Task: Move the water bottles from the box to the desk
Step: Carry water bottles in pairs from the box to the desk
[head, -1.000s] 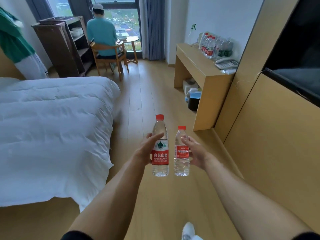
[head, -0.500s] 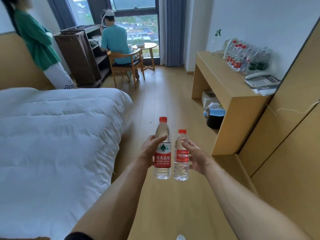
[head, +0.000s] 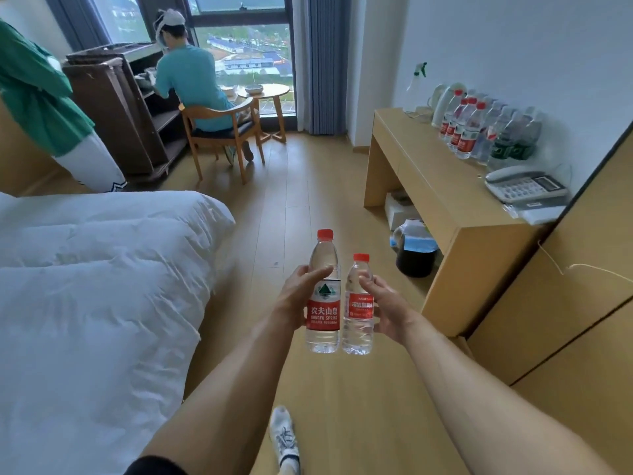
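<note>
I hold taller bottle (head: 323,296) in left hand (head: 295,296), shorter bottle (head: 358,308) in right hand (head: 388,308), fingers clamped round each, both upright; worktop (head: 435,186) ahead-right, right hand probably nearer.

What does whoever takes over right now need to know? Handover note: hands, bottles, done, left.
Left hand: grips the taller clear plastic water bottle with red cap and red label, upright.
Right hand: grips the shorter clear plastic water bottle with red cap and red label, upright, beside the taller one.
Both are carried in the air above the wooden floor, short of the light wooden desk ahead on the right.
Done: a cluster of bottles already stands at the desk's back by the wall.
Left: walk to the desk and set these two down. The box is out of view, so I cannot tell how many remain.
</note>
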Demonstrator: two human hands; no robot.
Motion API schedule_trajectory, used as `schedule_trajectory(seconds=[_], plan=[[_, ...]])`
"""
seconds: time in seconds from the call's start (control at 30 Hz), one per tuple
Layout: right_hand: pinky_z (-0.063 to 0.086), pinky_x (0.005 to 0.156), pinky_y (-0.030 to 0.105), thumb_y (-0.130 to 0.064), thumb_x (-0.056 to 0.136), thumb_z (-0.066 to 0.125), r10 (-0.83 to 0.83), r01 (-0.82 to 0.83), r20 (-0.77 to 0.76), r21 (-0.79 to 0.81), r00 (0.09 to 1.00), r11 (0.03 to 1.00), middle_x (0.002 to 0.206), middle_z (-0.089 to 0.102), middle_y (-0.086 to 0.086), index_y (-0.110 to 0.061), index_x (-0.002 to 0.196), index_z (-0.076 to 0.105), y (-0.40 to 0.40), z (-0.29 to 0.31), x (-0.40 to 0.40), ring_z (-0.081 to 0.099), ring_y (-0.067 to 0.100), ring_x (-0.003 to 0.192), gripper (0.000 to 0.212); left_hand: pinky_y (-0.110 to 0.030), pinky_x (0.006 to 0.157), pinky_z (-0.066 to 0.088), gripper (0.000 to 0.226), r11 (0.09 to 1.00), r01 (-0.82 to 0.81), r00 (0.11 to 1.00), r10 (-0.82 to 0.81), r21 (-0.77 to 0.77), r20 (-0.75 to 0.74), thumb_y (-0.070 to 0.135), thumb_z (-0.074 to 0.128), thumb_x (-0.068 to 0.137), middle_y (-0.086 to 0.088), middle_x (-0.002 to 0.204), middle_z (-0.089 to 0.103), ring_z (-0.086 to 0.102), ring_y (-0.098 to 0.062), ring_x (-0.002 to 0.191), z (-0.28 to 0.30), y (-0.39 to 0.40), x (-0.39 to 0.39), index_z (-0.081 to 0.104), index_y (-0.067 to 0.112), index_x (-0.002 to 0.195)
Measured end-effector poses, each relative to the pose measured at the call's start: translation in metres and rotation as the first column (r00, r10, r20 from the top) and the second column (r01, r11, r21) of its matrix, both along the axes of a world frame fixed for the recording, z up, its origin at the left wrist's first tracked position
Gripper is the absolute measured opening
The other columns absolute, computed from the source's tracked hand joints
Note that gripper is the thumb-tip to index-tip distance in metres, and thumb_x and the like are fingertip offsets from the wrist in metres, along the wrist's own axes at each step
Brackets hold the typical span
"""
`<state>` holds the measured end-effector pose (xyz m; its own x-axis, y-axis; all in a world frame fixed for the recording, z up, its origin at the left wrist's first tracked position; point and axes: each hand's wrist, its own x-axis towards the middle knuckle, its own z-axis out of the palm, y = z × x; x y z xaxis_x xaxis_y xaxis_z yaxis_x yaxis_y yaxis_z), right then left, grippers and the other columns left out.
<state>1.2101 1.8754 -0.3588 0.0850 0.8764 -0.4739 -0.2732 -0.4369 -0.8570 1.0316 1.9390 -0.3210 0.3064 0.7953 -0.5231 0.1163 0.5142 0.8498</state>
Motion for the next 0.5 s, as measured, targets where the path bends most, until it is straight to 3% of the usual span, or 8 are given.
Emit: schedule_trajectory(seconds=[0.13, 0.23, 0.5], plan=[[0.053, 0.087, 0.054, -0.050, 0.094, 0.062, 0.003, -0.003, 0.001, 0.000, 1.000, 1.000, 0.120, 0.071, 0.009, -0.029, 0.131, 0.056, 0.049, -0.002, 0.024, 0.065, 0.033, 0.111, 0.043, -0.044, 0.070, 0.054, 0.063, 1.000, -0.003, 1.000, 0.003, -0.013, 0.009, 0.043, 0.074, 0.087, -0.012, 0.119, 0.064, 0.066, -0.031, 0.103, 0.001, 0.050, 0.026, 0.044, 0.020, 0.138], [0.054, 0.089, 0.056, -0.049, 0.094, 0.063, -0.035, 0.035, 0.002, 0.004, 0.999, 0.999, 0.120, 0.071, 0.009, -0.029, 0.132, 0.056, 0.091, -0.011, 0.046, 0.066, 0.034, 0.111, 0.044, -0.037, 0.062, 0.053, 0.061, 1.000, 0.021, 0.999, -0.021, -0.007, 0.028, 0.039, 0.073, 0.088, -0.011, 0.116, 0.065, 0.068, -0.028, 0.096, -0.002, 0.094, 0.050, 0.045, 0.018, 0.138], [0.047, 0.099, 0.065, -0.051, 0.087, 0.067, -0.128, 0.127, 0.051, 0.028, 0.990, 0.992, 0.123, 0.070, 0.009, -0.027, 0.132, 0.056, 0.248, -0.010, 0.101, 0.064, 0.034, 0.112, 0.052, -0.036, 0.064, 0.054, 0.058, 0.995, 0.103, 0.991, -0.102, -0.005, 0.084, 0.032, 0.071, 0.092, -0.015, 0.121, 0.064, 0.068, -0.027, 0.092, -0.004, 0.259, 0.108, 0.043, 0.016, 0.140]])
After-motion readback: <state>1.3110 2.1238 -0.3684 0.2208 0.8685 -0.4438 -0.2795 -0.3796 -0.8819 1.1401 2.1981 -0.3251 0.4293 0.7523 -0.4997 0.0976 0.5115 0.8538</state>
